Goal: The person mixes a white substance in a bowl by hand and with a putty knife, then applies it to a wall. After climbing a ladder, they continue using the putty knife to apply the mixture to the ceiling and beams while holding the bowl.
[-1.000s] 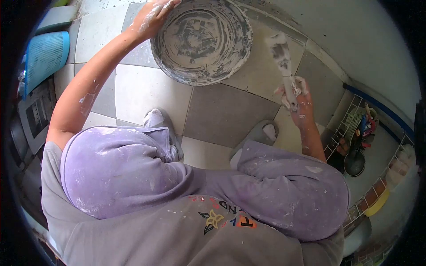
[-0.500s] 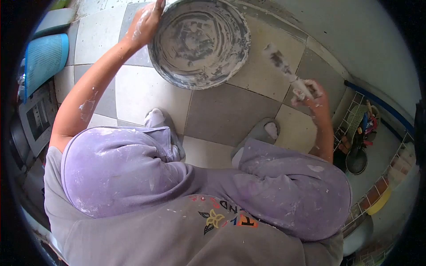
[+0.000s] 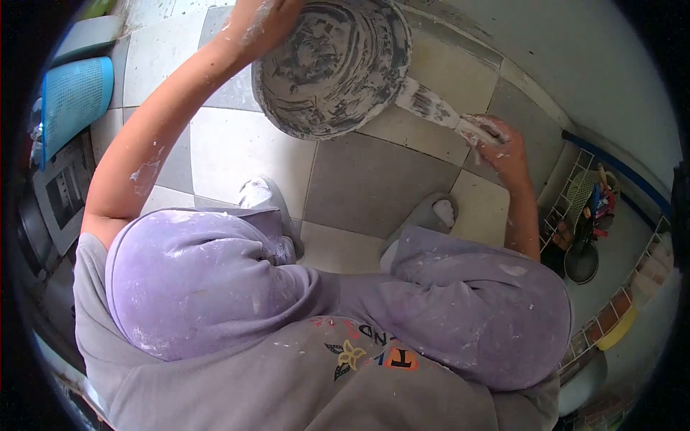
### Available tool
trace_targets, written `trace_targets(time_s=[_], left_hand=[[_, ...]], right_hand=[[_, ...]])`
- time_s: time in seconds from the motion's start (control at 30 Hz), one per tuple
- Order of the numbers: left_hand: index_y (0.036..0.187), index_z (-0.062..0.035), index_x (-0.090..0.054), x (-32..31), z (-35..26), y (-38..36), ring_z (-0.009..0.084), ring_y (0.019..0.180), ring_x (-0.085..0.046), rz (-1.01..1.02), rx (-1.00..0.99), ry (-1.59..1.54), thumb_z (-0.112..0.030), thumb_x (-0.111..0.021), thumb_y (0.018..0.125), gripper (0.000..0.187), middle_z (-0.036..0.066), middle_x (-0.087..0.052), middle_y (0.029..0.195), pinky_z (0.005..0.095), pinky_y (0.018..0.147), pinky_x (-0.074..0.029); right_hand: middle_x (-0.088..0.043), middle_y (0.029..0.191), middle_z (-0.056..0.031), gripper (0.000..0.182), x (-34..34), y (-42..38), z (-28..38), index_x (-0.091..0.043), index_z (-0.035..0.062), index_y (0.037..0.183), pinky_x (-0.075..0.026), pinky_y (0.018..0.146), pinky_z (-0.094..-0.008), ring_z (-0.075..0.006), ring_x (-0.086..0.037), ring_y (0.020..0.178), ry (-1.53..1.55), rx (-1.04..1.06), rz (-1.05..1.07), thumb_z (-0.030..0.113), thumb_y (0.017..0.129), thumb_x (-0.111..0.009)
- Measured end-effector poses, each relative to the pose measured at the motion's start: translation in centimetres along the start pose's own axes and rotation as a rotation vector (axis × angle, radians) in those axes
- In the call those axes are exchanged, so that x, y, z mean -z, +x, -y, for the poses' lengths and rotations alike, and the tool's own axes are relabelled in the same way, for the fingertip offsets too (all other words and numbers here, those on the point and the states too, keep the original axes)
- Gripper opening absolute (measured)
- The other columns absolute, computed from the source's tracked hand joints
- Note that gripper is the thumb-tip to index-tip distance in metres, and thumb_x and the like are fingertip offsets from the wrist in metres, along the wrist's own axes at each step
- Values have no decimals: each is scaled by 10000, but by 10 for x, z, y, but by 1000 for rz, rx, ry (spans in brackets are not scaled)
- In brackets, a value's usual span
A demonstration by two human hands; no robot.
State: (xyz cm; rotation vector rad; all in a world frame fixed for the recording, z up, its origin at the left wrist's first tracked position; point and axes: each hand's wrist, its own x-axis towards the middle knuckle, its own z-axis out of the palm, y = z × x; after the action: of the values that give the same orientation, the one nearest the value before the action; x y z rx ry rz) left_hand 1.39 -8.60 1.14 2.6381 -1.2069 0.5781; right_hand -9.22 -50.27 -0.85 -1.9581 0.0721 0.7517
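Observation:
A dark round basin [image 3: 338, 75], its inside coated with grey-white paste streaks, is tilted towards me near the top of the view. My left hand [image 3: 264, 25], spotted with white paste, grips the basin's upper left rim; its fingertips are partly out of view. In my right hand [image 3: 499, 142] is the handle of a putty knife [image 3: 431, 106] smeared with white paste. The blade points left, and its end is at the basin's right rim; whether it touches is hard to tell.
Checkered floor tiles [image 3: 381, 179] lie beneath, with my two feet on them. A blue mesh basket [image 3: 77, 93] stands at the left. On the right, a wire rack [image 3: 611, 316] holds utensils, including a strainer [image 3: 581, 261], beside the wall.
The putty knife has swung left and down to the basin's right rim. My left hand has shifted right along the rim, and the basin has moved slightly up and right.

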Motion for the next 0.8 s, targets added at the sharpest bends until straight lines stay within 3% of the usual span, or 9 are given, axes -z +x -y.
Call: trace_targets(time_s=[0.03,0.27,0.33,0.43,0.47,0.53,0.63,0.73,0.8], left_hand=[[1122,83,-438,0,-1,3,372,610,-513,-9,10,-18,63,-564,785,360,210,-527,723,461,530,-438],[1122,100,-463,1,-19,31,364,617,-535,-281,-253,-67,44,-592,763,385,223,-563,742,455,491,-444],[1109,96,-485,-1,-26,34,374,633,-550,-205,-179,-138,37,-591,765,364,224,-570,733,472,520,-456],[1053,99,-534,1,-32,37,388,641,-560,-116,-159,-221,-79,-563,863,262,232,-567,709,463,587,-477],[1019,101,-549,1,-35,41,392,655,-564,-49,-50,-299,-150,-529,901,279,240,-568,716,459,617,-479],[951,105,-573,3,-43,51,397,687,-573,101,135,-408,-286,-457,961,408,256,-570,738,450,668,-481],[851,112,-590,10,-49,66,401,749,-582,373,306,-396,-466,-338,1001,648,281,-573,793,440,723,-478],[834,124,-575,7,-49,75,408,807,-589,417,294,-377,-501,-321,994,694,287,-567,839,455,745,-472],[833,134,-569,7,-50,81,408,808,-590,420,307,-409,-515,-317,988,713,290,-564,850,454,746,-472]], right_hand=[[-667,904,-80,365,6,1,8,-643,-1,1113,-453,548,-242,-95,-550,621,1,-70,10,0,748,-642],[-676,880,-92,334,24,26,36,-669,22,1046,-481,595,-287,-126,-583,643,-345,-17,287,19,715,-715],[-678,884,-96,314,23,39,34,-669,25,1029,-495,639,-315,-148,-602,682,-431,59,290,27,719,-723],[-681,889,-105,276,-1,59,47,-659,2,999,-503,689,-350,-171,-619,738,-471,153,320,57,740,-735],[-664,846,-83,267,-7,62,46,-661,-1,991,-482,627,-315,-139,-588,681,-447,161,322,37,734,-721],[-629,760,-41,253,-18,67,37,-667,-7,975,-440,503,-243,-74,-525,567,-395,177,321,-4,723,-694],[-687,897,-127,290,-32,70,28,-651,-7,1015,-510,707,-329,-165,-627,743,-371,39,376,100,765,-751],[-684,883,-114,317,-54,62,30,-648,-10,1049,-510,654,-299,-142,-612,691,-249,-2,384,82,763,-749],[-678,874,-105,311,-71,63,3,-648,-14,1057,-495,599,-277,-122,-585,647,-205,192,351,53,768,-739]])
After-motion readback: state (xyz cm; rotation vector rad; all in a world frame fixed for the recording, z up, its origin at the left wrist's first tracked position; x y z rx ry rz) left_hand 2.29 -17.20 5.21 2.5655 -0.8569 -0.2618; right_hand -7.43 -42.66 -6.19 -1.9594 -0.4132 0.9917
